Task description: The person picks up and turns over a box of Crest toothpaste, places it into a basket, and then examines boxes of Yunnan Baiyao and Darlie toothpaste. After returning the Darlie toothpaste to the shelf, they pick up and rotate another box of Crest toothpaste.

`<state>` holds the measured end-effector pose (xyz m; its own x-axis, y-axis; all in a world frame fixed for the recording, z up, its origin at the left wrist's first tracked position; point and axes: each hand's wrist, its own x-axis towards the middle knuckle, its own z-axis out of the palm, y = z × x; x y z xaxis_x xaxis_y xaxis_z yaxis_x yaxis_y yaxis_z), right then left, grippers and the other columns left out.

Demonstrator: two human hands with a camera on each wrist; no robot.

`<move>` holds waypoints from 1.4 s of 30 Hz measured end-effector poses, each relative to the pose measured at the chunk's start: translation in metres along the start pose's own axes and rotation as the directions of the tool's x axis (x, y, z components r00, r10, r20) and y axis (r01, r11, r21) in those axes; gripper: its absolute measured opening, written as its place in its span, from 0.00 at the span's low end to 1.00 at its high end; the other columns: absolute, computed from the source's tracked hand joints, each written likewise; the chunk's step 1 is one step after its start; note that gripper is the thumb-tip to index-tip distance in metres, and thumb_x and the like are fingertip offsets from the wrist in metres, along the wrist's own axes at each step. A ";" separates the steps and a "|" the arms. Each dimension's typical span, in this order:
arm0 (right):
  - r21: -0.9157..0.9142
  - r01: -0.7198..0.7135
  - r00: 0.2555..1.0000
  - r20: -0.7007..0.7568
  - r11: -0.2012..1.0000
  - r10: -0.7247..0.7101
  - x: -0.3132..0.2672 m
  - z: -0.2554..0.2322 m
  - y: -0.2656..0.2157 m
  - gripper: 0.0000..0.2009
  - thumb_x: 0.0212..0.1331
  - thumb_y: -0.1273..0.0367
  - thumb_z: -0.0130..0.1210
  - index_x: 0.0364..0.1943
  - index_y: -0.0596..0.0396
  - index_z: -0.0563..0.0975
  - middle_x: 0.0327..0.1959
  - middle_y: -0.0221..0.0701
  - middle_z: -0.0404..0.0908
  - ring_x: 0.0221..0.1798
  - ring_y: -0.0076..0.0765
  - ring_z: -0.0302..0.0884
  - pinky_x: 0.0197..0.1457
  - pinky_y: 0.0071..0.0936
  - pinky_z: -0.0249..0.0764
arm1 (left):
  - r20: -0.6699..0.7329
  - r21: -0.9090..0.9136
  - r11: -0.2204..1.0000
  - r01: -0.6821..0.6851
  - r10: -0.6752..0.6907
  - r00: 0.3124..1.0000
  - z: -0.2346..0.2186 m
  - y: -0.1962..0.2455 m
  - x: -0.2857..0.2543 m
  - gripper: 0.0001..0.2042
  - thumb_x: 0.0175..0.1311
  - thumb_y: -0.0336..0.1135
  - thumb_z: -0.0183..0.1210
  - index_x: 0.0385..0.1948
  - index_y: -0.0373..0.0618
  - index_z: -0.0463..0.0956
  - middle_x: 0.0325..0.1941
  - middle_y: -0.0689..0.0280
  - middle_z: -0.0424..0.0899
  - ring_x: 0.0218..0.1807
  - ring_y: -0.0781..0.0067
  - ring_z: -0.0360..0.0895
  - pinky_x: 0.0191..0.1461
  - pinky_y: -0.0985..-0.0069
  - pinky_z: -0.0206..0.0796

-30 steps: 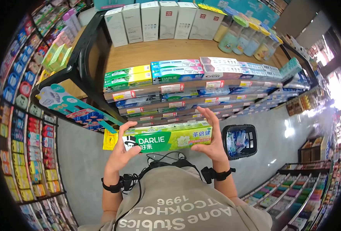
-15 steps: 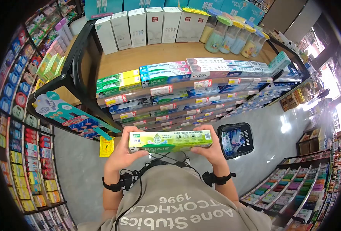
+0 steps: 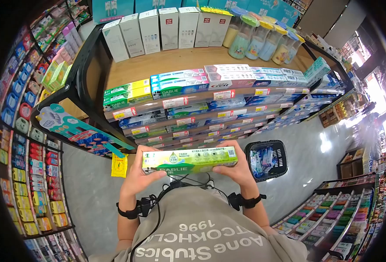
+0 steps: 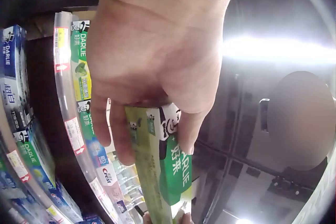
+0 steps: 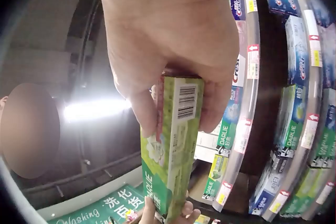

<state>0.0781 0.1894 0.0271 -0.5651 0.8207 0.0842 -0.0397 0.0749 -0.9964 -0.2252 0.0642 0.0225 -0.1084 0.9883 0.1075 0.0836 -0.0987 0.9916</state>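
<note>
A long green and yellow-green DARLIE box is held level in front of the body, a printed long side facing up. The left hand grips its left end, thumb on the near side and fingers on the far side. At the other end the right hand pinches it the same way. In the left wrist view the left hand covers one end of the box. The right wrist view has the right hand on the end with the barcode, the box between thumb and fingers.
Beyond the hands stands a shelf with toothpaste boxes, white cartons and lidded jars. A black basket holding several packages is on the floor at right. A yellow packet hangs at left.
Over the last second the box has been tilted so its printed upper side faces the head camera, and the right fingers have bent down onto it. Since half a second ago little has moved.
</note>
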 end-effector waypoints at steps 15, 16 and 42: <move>0.007 -0.042 0.999 -0.032 0.999 0.042 -0.015 -0.014 0.009 0.31 0.45 0.76 0.76 0.55 0.52 0.71 0.48 0.25 0.78 0.52 0.21 0.76 0.56 0.23 0.75 | 0.040 -0.016 0.999 0.043 -0.043 0.998 0.021 0.004 -0.004 0.29 0.57 0.27 0.73 0.56 0.45 0.64 0.51 0.68 0.73 0.55 0.79 0.72 0.57 0.77 0.69; 0.021 -0.046 0.998 -0.029 0.999 0.047 -0.016 -0.015 0.009 0.31 0.46 0.77 0.76 0.55 0.52 0.71 0.48 0.25 0.78 0.53 0.21 0.76 0.56 0.24 0.75 | 0.045 -0.019 0.999 0.043 -0.042 0.998 0.022 0.005 -0.004 0.29 0.57 0.27 0.73 0.56 0.45 0.64 0.51 0.68 0.73 0.55 0.79 0.72 0.57 0.77 0.69; 0.081 -0.021 0.999 0.050 0.996 0.017 -0.018 -0.037 0.017 0.31 0.46 0.76 0.76 0.55 0.52 0.71 0.51 0.26 0.78 0.55 0.22 0.75 0.58 0.25 0.74 | 0.225 0.089 0.991 0.105 -0.122 0.967 0.028 0.009 -0.013 0.33 0.59 0.29 0.72 0.62 0.45 0.59 0.52 0.65 0.75 0.56 0.75 0.74 0.59 0.72 0.69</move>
<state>0.1184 0.1970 0.0086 -0.6061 0.7926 0.0665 -0.0944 0.0114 -0.9955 -0.1955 0.0537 0.0278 0.1083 0.9936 -0.0334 0.1592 0.0158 0.9871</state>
